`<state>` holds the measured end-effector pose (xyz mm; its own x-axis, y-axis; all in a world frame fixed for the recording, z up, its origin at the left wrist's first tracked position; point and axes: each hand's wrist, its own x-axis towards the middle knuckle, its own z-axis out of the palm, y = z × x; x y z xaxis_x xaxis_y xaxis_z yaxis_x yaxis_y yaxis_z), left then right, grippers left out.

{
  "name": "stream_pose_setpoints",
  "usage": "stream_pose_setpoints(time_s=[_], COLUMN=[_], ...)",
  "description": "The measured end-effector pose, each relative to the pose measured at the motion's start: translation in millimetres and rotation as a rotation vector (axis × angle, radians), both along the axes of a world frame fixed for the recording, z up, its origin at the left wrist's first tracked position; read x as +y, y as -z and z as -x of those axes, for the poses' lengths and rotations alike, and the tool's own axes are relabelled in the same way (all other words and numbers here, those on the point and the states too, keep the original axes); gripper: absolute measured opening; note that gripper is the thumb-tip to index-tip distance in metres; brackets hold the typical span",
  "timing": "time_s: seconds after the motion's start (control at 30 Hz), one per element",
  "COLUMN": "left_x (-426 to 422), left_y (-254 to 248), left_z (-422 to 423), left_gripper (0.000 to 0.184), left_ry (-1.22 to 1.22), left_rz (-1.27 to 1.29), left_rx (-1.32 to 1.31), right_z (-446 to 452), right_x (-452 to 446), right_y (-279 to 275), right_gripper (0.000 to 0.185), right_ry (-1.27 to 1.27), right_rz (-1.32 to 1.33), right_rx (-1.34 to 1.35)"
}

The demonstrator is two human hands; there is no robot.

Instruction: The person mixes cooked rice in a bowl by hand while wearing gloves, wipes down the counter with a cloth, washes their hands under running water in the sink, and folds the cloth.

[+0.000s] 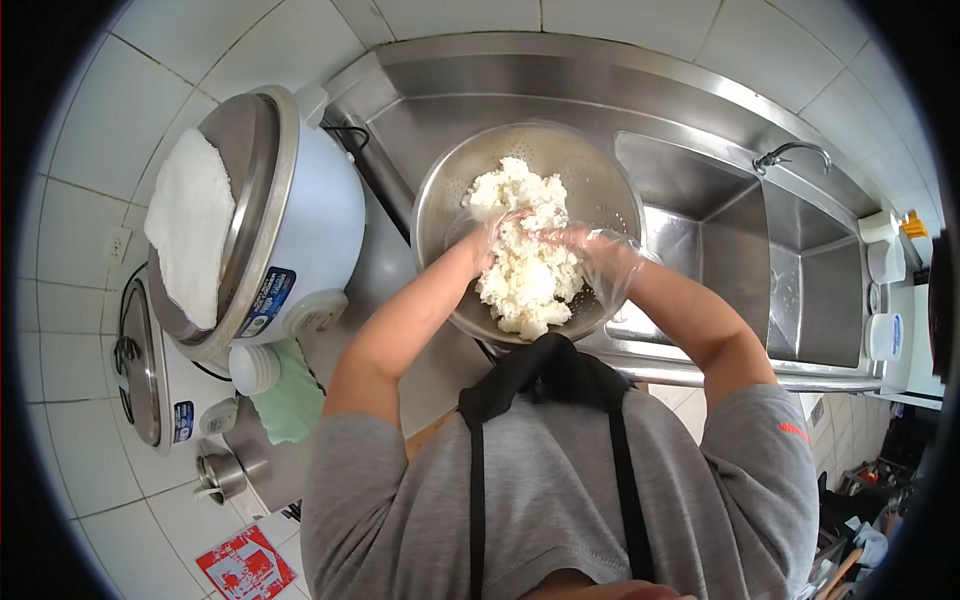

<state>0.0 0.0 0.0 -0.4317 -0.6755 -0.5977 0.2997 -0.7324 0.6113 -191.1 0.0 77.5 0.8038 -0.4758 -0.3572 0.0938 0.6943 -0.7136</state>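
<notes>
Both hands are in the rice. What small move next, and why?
I'd probably have the left hand and right hand gently part the rice, since it looks clumped in a central mound, with bare metal around it in the perforated steel bowl.

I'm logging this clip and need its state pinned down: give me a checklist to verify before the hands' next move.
1. Left hand in clear plastic: ok.
2. Right hand in clear plastic: ok.
3. White rice inside the perforated bowl: ok.
4. Rice free of clumps: not ok, clumps show.
5. Bowl steady underneath: cannot tell, base hidden.
6. Faucet off: ok, no stream visible.
</notes>
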Motion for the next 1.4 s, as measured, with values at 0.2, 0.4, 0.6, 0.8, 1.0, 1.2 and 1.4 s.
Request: stream_pose_setpoints(time_s=[0.2, 0.4, 0.6, 0.8, 1.0, 1.2, 1.4], left_x=[3.8, -0.4, 0.8, 14.9, 22.6, 30.3, 15.5], left_y=[-22.2, -24.8, -62.1, -103.4, -112.8, -150.6, -134.2], left_z=[20.8, 20.0, 22.1, 10.4, -0.5, -0.7, -13.3], left_gripper=[0.037, 0.039, 0.062, 0.074, 0.075, 0.075, 0.076], left_ry=[-0.09, -0.26, -0.293, -0.204, 0.328, 0.256, 0.209], left_rz=[0.082, 0.105, 0.215, 0.552, 0.56, 0.362, 0.277], left_rx=[-0.054, 0.038, -0.081, -0.583, -0.698, -0.523, -0.157], right_z=[-12.7, -10.5, -8.5, 4.9, 22.0, 15.4, -4.2], right_x=[-4.0, -25.5, -31.8, -37.1, -24.2, -35.5, -13.0], right_y=[31.6, 28.5, 10.7, 5.1, -46.5, -40.8, -73.3], right_gripper=[0.073, 0.062, 0.059, 0.079, 0.092, 0.08, 0.069], right_ry=[0.138, 0.007, -0.035, -0.114, -0.282, -0.112, -0.139], right_rz=[0.535, 1.108, 1.484, 1.472, 1.428, 1.324, 1.427], right_rx=[0.505, 0.747, 0.848, 0.774, 0.619, 0.641, 0.935])
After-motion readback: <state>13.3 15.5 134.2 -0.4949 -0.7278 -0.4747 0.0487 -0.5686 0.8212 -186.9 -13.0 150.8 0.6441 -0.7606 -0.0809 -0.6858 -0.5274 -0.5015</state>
